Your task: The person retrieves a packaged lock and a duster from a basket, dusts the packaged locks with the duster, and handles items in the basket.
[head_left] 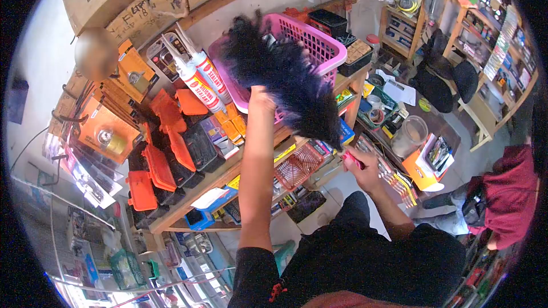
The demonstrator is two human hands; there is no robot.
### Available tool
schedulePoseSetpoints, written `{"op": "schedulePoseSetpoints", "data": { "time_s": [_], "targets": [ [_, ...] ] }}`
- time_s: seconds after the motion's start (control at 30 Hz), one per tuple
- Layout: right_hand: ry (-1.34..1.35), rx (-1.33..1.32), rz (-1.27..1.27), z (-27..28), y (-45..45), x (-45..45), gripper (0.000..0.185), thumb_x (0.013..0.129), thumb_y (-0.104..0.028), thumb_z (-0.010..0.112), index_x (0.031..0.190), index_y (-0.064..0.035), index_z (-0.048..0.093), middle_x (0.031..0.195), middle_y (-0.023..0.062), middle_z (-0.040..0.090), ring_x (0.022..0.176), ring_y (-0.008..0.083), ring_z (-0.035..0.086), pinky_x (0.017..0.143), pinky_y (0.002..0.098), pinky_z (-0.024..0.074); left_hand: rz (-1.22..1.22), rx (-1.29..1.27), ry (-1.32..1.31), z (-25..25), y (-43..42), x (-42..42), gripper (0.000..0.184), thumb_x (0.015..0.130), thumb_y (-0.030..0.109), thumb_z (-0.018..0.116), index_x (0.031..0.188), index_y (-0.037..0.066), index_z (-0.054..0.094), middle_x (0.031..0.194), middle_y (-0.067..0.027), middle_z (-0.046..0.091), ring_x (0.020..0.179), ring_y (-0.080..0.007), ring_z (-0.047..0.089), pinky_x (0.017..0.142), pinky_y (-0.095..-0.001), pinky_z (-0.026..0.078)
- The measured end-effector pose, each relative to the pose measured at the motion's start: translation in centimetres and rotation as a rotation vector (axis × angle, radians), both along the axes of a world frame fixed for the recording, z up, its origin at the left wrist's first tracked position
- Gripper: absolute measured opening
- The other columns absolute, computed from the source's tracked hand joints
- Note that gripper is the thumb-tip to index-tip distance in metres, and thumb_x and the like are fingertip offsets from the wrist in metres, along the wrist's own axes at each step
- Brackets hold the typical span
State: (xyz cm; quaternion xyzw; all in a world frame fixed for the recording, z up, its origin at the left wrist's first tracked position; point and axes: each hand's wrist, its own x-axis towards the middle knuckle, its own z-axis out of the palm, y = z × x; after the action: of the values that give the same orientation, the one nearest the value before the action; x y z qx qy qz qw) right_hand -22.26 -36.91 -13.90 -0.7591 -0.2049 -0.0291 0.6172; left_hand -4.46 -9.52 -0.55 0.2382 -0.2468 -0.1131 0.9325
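My right hand (365,168) is closed round the pink handle of a black feather duster (297,88). The duster's fluffy head stretches up and left across the front of a pink plastic basket (328,48) on the shelf. My left hand (261,97) reaches up to the basket's near side. Feathers cover its fingers, so their grip cannot be made out. Just left of that hand, white and red silicone sealant tubes (200,82) stand tilted, with small orange boxes (231,128) below them.
Black cases with orange lids (160,165) line the wooden shelf at left. Carded padlocks (111,137) hang by the wall. A black box (328,21) stands behind the basket. At right are a clear tub (411,134) and a person in a maroon top (511,199).
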Motion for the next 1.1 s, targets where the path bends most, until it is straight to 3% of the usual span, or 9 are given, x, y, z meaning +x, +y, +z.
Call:
{"op": "schedulePoseSetpoints", "data": {
  "time_s": [0.1, 0.23, 0.43, 0.5, 0.63, 0.83, 0.87, 1.0, 1.1],
  "targets": [
    [0.053, 0.087, 0.048, -1.5, 0.4, 0.2, 0.036, 0.088, -0.016, 0.068, 0.120, 0.0009, 0.064, 0.100, 0.0140, 0.072, 0.088, 0.0162, 0.068, 0.080, 0.0311, 0.0517, 0.088, 0.001, 0.027, 0.7, -0.7, -1.3, 0.057, 0.100, 0.046, 0.031, 0.133, 0.002, 0.045, 0.135, -0.0247, 0.050, 0.124, -0.0398, 0.050, 0.110, -0.0518, 0.036],
    [-0.145, 0.026, -0.007, 0.7, 2.0, 0.4, 0.037, 0.090, -0.021, 0.067, 0.118, 0.0019, 0.064, 0.098, 0.0134, 0.070, 0.084, 0.0166, 0.065, 0.078, 0.0298, 0.0495, -0.213, -0.069, -0.174, -0.9, 1.0, 0.9, 0.058, 0.101, 0.044, 0.026, 0.139, 0.001, 0.037, 0.143, -0.0254, 0.042, 0.129, -0.0443, 0.044, 0.115, -0.0565, 0.026],
    [-0.217, -0.058, -0.131, 1.4, 2.8, 1.1, 0.038, 0.084, -0.014, 0.072, 0.119, -0.0007, 0.065, 0.102, 0.0172, 0.071, 0.088, 0.0199, 0.069, 0.084, 0.0309, 0.0516, -0.236, -0.092, -0.195, -1.5, 0.8, 2.3, 0.055, 0.101, 0.041, 0.029, 0.134, 0.000, 0.045, 0.138, -0.0289, 0.046, 0.125, -0.0452, 0.048, 0.110, -0.0568, 0.034],
    [-0.230, -0.062, -0.163, 1.4, 3.0, 1.5, 0.039, 0.083, -0.015, 0.072, 0.119, -0.0023, 0.065, 0.095, 0.0166, 0.071, 0.081, 0.0209, 0.068, 0.076, 0.0314, 0.0519, -0.341, -0.134, -0.201, -1.0, 0.5, 2.6, 0.055, 0.100, 0.042, 0.030, 0.132, 0.000, 0.047, 0.136, -0.0292, 0.048, 0.124, -0.0452, 0.049, 0.109, -0.0564, 0.036],
    [-0.344, -0.170, -0.221, 1.7, 2.8, 2.7, 0.040, 0.083, -0.015, 0.073, 0.120, -0.0048, 0.065, 0.080, 0.0140, 0.067, 0.067, 0.0217, 0.063, 0.061, 0.0331, 0.0484, -0.210, -0.107, -0.085, -0.5, 0.4, 1.3, 0.067, 0.091, 0.054, 0.040, 0.131, 0.001, 0.049, 0.134, -0.0292, 0.050, 0.121, -0.0462, 0.051, 0.107, -0.0563, 0.037],
    [-0.372, -0.118, -0.300, 1.5, 2.5, 3.4, 0.039, 0.083, -0.011, 0.073, 0.119, 0.0015, 0.064, 0.083, 0.0101, 0.066, 0.068, 0.0133, 0.056, 0.064, 0.0252, 0.0441, -0.041, 0.029, -0.122, 1.4, -1.1, -2.4, 0.074, 0.086, 0.064, 0.044, 0.131, 0.006, 0.052, 0.134, -0.0224, 0.053, 0.118, -0.0410, 0.055, 0.107, -0.0526, 0.039],
    [-0.363, -0.077, -0.309, 1.5, 2.6, 3.4, 0.039, 0.083, -0.011, 0.073, 0.119, 0.0000, 0.065, 0.086, 0.0114, 0.067, 0.071, 0.0155, 0.060, 0.065, 0.0272, 0.0463, 0.141, 0.083, -0.033, 2.3, -1.6, -3.1, 0.071, 0.087, 0.066, 0.042, 0.130, 0.010, 0.054, 0.129, -0.0138, 0.059, 0.114, -0.0334, 0.058, 0.103, -0.0498, 0.042],
    [-0.359, 0.052, -0.342, 1.1, 2.5, 3.5, 0.039, 0.082, -0.009, 0.073, 0.120, -0.0023, 0.065, 0.099, 0.0148, 0.070, 0.085, 0.0198, 0.067, 0.076, 0.0310, 0.0510, 0.427, 0.199, 0.257, 3.3, -1.6, -2.8, 0.064, 0.092, 0.065, 0.035, 0.127, 0.016, 0.058, 0.119, -0.0058, 0.065, 0.107, -0.0267, 0.061, 0.095, -0.0468, 0.045],
    [-0.326, 0.060, -0.334, 1.1, 2.1, 3.4, 0.038, 0.082, -0.008, 0.072, 0.119, -0.0013, 0.065, 0.104, 0.0162, 0.070, 0.091, 0.0210, 0.068, 0.081, 0.0315, 0.0507, 0.422, 0.199, 0.331, 3.4, -1.4, -2.8, 0.064, 0.092, 0.065, 0.036, 0.126, 0.016, 0.058, 0.120, -0.0054, 0.064, 0.109, -0.0264, 0.060, 0.096, -0.0469, 0.044]
  ]
}}
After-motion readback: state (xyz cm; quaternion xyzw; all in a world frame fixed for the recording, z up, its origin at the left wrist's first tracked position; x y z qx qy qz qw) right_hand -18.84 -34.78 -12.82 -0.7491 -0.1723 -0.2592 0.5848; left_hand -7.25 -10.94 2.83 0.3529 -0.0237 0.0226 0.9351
